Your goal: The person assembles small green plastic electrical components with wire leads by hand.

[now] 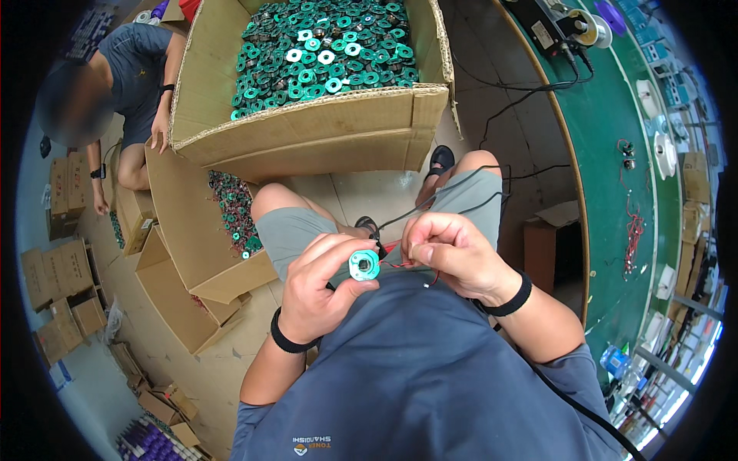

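The left hand (pixel 319 288) is closed around a small round teal coil bobbin (pixel 364 264), thumb and fingers wrapped about its rim so its open centre faces up; it sits just above the person's lap, in front of the grey-blue shirt (pixel 415 376). The right hand (pixel 450 253) is curled narrow just beside it, fingertips pinched on thin red wires (pixel 400 265) that run from the bobbin toward the fingers; whether the right hand touches the bobbin itself I cannot tell. Each wrist wears 1 black band; a black cable (pixel 453 188) trails from near the hands over the right knee.

Ahead of the knees stands a large cardboard box (pixel 323 131) piled with many more teal and white bobbins (pixel 323 50); a 2nd, lower cardboard box (pixel 196 230) to the left holds a smaller heap of them. Flattened and small cartons (pixel 65 280) lie scattered on the floor (pixel 361 188) at left. A 2nd person (pixel 134 84) in a dark shirt sits at the upper left, one hand resting on the big box's edge. To the right curves a green worktop (pixel 607 131) carrying a roll of tape, white round parts and loose red wires; a small brown carton (pixel 550 238) stands below its edge.
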Action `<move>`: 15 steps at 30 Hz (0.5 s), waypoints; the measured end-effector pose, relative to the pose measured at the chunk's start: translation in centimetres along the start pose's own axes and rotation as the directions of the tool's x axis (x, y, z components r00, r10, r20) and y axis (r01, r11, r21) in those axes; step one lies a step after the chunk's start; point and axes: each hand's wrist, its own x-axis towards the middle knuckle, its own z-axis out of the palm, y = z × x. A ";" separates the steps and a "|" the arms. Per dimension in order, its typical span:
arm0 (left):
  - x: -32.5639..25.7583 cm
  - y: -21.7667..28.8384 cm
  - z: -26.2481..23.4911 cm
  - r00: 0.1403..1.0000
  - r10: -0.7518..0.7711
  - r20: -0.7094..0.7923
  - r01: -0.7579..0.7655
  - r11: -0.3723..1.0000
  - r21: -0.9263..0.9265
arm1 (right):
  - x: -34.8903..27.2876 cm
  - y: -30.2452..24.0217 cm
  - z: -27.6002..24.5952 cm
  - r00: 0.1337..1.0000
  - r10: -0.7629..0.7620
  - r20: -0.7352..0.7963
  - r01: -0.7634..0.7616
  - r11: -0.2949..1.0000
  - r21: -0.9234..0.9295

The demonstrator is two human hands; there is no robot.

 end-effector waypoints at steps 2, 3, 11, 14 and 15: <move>-0.1 -0.1 0.0 1.000 -0.003 0.003 0.003 1.000 -0.008 | -0.1 0.2 -0.1 1.000 0.009 0.022 -0.009 1.000 0.006; -0.1 -0.1 0.1 1.000 -0.003 0.003 0.003 1.000 -0.008 | -0.1 0.1 0.1 0.999 -0.006 0.040 0.005 1.000 0.014; -0.5 -0.2 0.3 0.999 -0.033 0.009 0.034 0.999 -0.038 | -0.5 0.2 0.4 1.000 -0.011 -0.009 0.012 0.986 0.168; -0.2 -0.1 0.6 1.000 -0.027 0.015 0.028 0.999 -0.039 | -0.6 0.0 0.2 0.994 0.063 -0.094 -0.049 0.988 0.145; -0.1 -0.1 0.7 1.000 -0.026 0.016 0.027 0.999 -0.043 | -0.3 0.1 -0.3 1.000 0.016 -0.007 -0.013 0.963 0.271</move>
